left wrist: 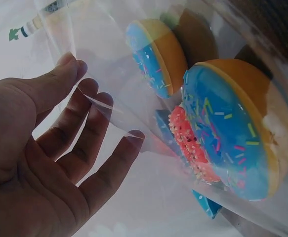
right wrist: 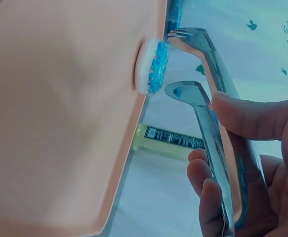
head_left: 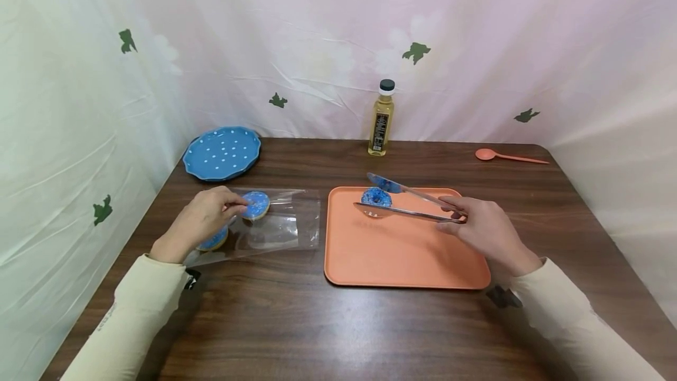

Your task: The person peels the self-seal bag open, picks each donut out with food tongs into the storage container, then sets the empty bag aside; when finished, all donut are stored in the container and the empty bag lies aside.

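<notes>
In the head view my left hand (head_left: 198,219) is at the left of the table, its thumb and fingers pinching the edge of a clear plastic bag (head_left: 307,222). Inside the bag lie doughnuts with blue icing and sprinkles (left wrist: 220,133), plus one with pink topping (left wrist: 189,140), partly hidden behind the nearest. Over the orange tray (head_left: 391,260), my right hand (head_left: 489,228) grips metal tongs (head_left: 418,214), whose two arms are spread apart with nothing between their tips. A blue-topped doughnut (right wrist: 151,66) sits near the tray's far edge, just beyond the tong tips in the right wrist view.
Behind the bag stands a blue dotted plate (head_left: 222,153) at the back left. An oil bottle (head_left: 381,125) with a dark cap is upright behind the tray. To the back right lies an orange spoon (head_left: 485,154). Patterned curtains (head_left: 328,46) hang around the table.
</notes>
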Available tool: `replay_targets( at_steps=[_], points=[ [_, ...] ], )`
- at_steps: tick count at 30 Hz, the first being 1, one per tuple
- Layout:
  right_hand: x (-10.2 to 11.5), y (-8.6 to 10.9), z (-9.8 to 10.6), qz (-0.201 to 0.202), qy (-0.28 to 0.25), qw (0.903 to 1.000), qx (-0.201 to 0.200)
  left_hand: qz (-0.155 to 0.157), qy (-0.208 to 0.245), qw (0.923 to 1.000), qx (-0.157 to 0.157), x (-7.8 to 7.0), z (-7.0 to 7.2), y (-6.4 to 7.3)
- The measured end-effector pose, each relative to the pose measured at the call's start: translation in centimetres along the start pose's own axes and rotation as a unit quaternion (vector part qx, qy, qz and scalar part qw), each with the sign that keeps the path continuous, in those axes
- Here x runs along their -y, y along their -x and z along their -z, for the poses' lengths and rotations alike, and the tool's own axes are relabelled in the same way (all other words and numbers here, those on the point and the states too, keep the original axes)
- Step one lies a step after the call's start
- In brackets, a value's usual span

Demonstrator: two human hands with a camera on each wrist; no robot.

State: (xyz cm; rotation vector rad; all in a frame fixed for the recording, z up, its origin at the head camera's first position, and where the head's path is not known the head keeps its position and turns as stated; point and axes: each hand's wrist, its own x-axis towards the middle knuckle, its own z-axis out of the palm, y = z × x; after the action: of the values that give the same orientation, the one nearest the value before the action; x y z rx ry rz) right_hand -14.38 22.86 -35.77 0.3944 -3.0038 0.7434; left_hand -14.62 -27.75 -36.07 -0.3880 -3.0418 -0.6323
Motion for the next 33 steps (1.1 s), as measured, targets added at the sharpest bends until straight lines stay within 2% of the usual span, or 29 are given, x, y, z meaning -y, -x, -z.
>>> replay_targets(
  at_steps=[5,15,19,26,33],
  points=[
    [0.7,-0.4,-0.7,0.015,-0.011,0.9998,0.003,0.007,0.001,1.0000,0.007,0.0,-0.1,0.0],
    [2.9,-1.6,-2.3,0.074,-0.025,0.9967,0.020,0.010,0.013,0.9999,0.005,0.1,-0.5,0.1],
    [4.0,-2.3,-3.0,0.094,-0.017,0.9953,0.017,0.012,0.008,0.9999,0.002,0.1,-0.6,0.0],
    [5.8,-3.2,-4.2,0.094,-0.011,0.9939,0.057,0.013,0.005,0.9999,0.000,0.0,-0.5,0.0],
    [7.3,-4.1,-5.5,0.134,0.014,0.9896,0.051,0.011,0.002,0.9999,-0.006,0.1,-0.5,0.0]
  ],
)
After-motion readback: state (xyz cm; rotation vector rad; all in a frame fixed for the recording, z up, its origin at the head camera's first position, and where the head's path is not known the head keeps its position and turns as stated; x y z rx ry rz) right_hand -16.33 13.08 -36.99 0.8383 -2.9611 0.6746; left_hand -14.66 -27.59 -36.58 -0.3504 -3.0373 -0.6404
